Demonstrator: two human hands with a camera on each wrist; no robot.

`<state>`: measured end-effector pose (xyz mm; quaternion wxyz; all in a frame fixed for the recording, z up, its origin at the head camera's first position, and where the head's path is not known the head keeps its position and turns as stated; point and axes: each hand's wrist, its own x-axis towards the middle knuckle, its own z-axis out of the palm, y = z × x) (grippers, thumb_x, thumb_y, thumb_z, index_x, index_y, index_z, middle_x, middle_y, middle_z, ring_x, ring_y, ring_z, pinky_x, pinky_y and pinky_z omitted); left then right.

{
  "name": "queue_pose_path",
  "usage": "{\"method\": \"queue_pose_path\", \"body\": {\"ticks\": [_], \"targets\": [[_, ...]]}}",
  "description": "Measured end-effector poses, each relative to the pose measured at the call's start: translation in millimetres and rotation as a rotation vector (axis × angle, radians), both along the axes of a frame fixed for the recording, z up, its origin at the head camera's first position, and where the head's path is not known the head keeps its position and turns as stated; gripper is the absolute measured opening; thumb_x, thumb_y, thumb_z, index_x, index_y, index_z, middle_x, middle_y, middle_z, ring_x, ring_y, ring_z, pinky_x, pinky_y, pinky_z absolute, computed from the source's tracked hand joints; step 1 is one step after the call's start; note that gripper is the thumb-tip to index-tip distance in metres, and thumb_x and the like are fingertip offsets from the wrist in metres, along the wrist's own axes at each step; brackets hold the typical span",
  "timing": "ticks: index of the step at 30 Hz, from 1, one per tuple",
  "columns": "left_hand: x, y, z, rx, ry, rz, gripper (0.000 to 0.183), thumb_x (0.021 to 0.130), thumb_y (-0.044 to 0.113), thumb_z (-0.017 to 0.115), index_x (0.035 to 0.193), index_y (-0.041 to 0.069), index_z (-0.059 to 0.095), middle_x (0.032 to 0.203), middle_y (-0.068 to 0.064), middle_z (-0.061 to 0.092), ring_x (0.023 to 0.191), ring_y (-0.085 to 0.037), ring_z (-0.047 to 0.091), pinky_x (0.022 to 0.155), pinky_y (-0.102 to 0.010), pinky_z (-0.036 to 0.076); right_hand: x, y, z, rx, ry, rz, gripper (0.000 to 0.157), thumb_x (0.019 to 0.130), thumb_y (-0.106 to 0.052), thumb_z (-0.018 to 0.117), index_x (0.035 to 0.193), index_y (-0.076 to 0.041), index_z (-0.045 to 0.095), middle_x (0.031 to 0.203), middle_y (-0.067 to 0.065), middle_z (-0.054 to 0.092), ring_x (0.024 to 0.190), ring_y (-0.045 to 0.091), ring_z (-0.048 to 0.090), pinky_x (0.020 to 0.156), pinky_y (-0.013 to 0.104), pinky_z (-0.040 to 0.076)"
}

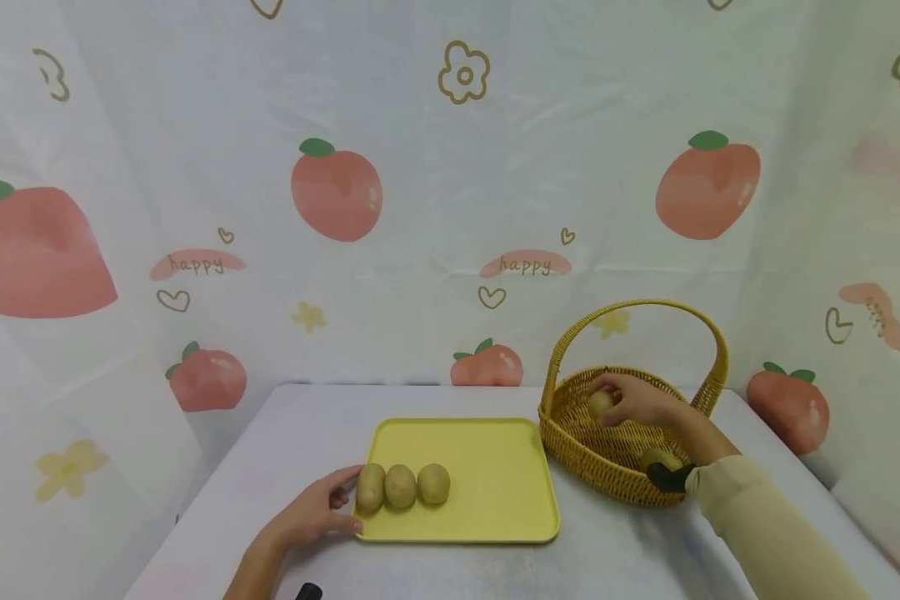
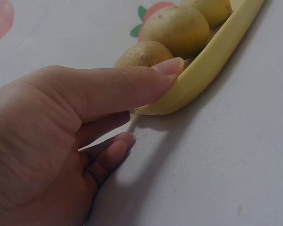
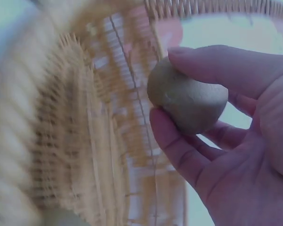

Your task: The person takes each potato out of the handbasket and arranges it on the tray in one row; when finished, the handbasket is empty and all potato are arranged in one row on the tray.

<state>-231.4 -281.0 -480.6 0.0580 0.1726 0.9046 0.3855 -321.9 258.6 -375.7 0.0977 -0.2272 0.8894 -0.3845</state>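
Note:
My right hand (image 1: pixel 633 400) grips a potato (image 3: pixel 186 96) between thumb and fingers, inside the wicker basket (image 1: pixel 596 467) and above its bottom. Another potato (image 1: pixel 660 458) lies in the basket near the wrist, partly covered by a black strap. On the left, my left hand (image 1: pixel 311 510) holds the left edge of the yellow tray (image 1: pixel 495 483); its thumb lies on the rim in the left wrist view, while part of the forefinger is hidden. Three potatoes stand in a row on the tray: an oblong one (image 1: pixel 371 488) nearest that hand, a middle one (image 1: pixel 401 486) and a rounder one (image 1: pixel 433 483).
The basket's tall arched handle (image 1: pixel 645 303) rises over the right hand. Tray and basket stand close together on a white table (image 1: pixel 300 433). Behind the table hangs a white cloth (image 1: pixel 412 325) printed with fruit and flowers.

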Motion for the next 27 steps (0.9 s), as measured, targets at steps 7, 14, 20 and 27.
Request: {"method": "queue_pose_path", "body": {"ticks": [7, 14, 20, 27], "targets": [[-0.8, -0.1, -1.3, -0.004, 0.001, -0.003, 0.085, 0.070, 0.028, 0.086, 0.141, 0.001, 0.048, 0.097, -0.001, 0.054, 0.085, -0.015, 0.048, 0.074, -0.029, 0.042, 17.9, -22.6, -1.0, 0.020, 0.115, 0.028, 0.048, 0.079, -0.010, 0.078, 0.122, -0.001, 0.058, 0.110, 0.012, 0.057, 0.086, 0.022, 0.056, 0.069, 0.035, 0.049], [0.3, -0.5, -0.5, 0.003, 0.012, -0.005, 0.085, 0.069, 0.028, 0.086, 0.140, 0.001, 0.048, 0.094, -0.001, 0.053, 0.085, -0.014, 0.048, 0.074, -0.028, 0.041, 38.5, -54.1, -0.9, 0.025, 0.251, 0.067, 0.045, 0.075, -0.009, 0.078, 0.117, -0.006, 0.062, 0.108, 0.008, 0.058, 0.085, 0.021, 0.054, 0.067, 0.035, 0.048], [1.7, -0.4, -0.4, 0.006, 0.006, 0.003, 0.085, 0.069, 0.026, 0.086, 0.140, 0.002, 0.048, 0.098, -0.002, 0.054, 0.086, -0.016, 0.049, 0.076, -0.029, 0.042, 47.5, -84.3, -14.3, 0.042, 0.338, 0.135, 0.043, 0.074, -0.009, 0.080, 0.114, -0.011, 0.064, 0.112, 0.005, 0.061, 0.093, 0.019, 0.056, 0.074, 0.034, 0.048], [1.9, -0.1, 0.1, 0.010, -0.010, 0.015, 0.085, 0.068, 0.025, 0.086, 0.140, 0.002, 0.048, 0.099, -0.003, 0.055, 0.088, -0.019, 0.049, 0.076, -0.031, 0.042, 49.3, -118.1, -41.5, 0.082, 0.332, 0.208, 0.042, 0.073, -0.006, 0.078, 0.112, -0.011, 0.065, 0.106, -0.002, 0.056, 0.088, 0.015, 0.052, 0.073, 0.030, 0.046]]}}
